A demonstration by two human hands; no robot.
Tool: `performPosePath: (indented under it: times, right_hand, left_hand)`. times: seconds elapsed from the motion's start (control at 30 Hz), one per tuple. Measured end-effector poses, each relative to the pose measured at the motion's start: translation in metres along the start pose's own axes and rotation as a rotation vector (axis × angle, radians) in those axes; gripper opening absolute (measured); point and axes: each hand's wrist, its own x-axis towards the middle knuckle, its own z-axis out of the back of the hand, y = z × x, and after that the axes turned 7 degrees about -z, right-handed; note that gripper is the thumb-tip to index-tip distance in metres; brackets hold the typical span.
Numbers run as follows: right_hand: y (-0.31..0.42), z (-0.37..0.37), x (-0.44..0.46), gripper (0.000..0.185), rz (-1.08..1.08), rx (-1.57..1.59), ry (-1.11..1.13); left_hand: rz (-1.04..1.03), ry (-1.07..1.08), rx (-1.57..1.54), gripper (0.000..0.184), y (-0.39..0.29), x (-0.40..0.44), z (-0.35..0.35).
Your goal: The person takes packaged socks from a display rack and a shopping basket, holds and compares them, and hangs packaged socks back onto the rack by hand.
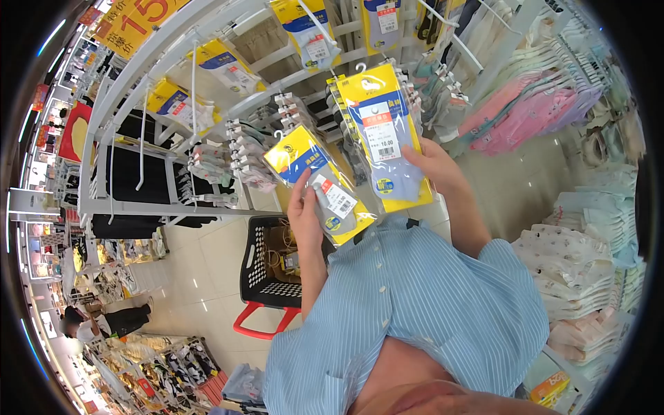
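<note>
My left hand (302, 205) is closed on a flat sock pack (319, 181) in clear wrap, fingers over its front near the left edge. This pack has a yellow and blue card, a greyish content, a white price sticker and a hook at its top. My right hand (428, 164) grips a second sock pack (384, 131) by its right edge, thumb on the front. Light lilac fabric shows in that one, under a tag reading 10.00. Both packs are tilted, side by side in front of my chest; the fingers behind them are hidden.
A white metal rack (166, 207) with hooks carries more yellow-blue packs (225, 66) and small hanging garments. Below stands a black shopping basket cart (259, 266) with a red handle (243, 325). Children's clothes (529, 117) hang at right. A person (104, 324) is far left.
</note>
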Motion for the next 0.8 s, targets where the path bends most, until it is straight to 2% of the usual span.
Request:
performPosePath:
  times: [0.07,0.1,0.2,0.33,0.5,0.7,0.8]
  right_hand:
    - [-0.003,-0.009,-0.001,0.039,-0.083,0.112,-0.022]
    - [0.009,-0.005,-0.015,0.038,-0.085,0.022,-0.056]
    - [-0.016,-0.027,0.005,0.037,-0.026,-0.036,0.021]
    - [-0.036,-0.058,0.017,0.038,-0.03,0.009,0.05]
    - [-0.037,-0.077,0.022,0.04,-0.146,-0.042,0.024]
    - [-0.045,-0.09,0.025,0.048,0.01,-0.194,-0.039]
    - [-0.035,-0.099,0.014,0.059,-0.009,-0.204,0.082]
  left_hand:
    - [-0.026,0.018,0.054,0.037,0.004,0.002,-0.004]
    - [-0.002,0.01,-0.042,0.036,0.021,-0.007,-0.028]
    - [-0.022,0.059,-0.007,0.038,0.013,0.002,-0.023]
    - [0.091,0.107,0.052,0.042,0.002,-0.002,-0.009]
    - [0.152,0.084,0.035,0.029,0.004,0.0,0.01]
    - [0.215,0.006,-0.112,0.022,0.011,0.0,0.022]
    - [0.27,0.003,-0.109,0.022,0.017,-0.002,0.027]
